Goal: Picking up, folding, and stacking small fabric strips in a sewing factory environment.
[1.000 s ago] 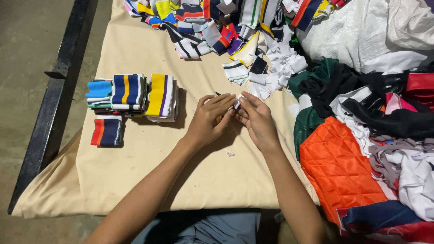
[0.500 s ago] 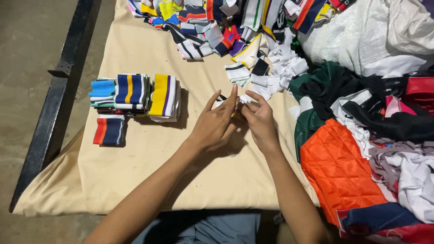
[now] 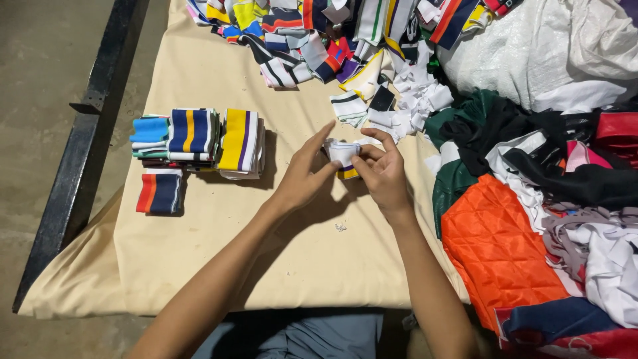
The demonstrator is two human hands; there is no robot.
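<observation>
Seen from above, a person's two bare hands meet over a bench [image 3: 199, 266] draped in a beige cloth. The left hand [image 3: 302, 174] and right hand [image 3: 382, 171] together hold a small folded cloth piece [image 3: 343, 154], white with a yellow and dark stripe at its lower edge. Both grips are closed on it: the right fingers curl around its right side, while the left thumb and fingers pinch its left edge, with the index finger raised. The piece is lifted just above the cloth, near the middle of the bench.

To the left sit neat stacks of folded striped bands [image 3: 199, 141], side by side: one light blue, one navy with a yellow stripe, one yellow with purple and white. Just below them lies a single red and navy band [image 3: 159, 193].

Along the far edge spreads a loose heap of unsorted striped bands [image 3: 306, 33] in many colours, with white scraps [image 3: 415, 100] spilling towards the hands.

On the right lies a jumble of fabric: a quilted orange piece [image 3: 495, 246], dark green cloth [image 3: 465, 133], and a large white sack [image 3: 531, 53] at the top right. A dark metal rail [image 3: 80, 153] runs along the bench's left side.
</observation>
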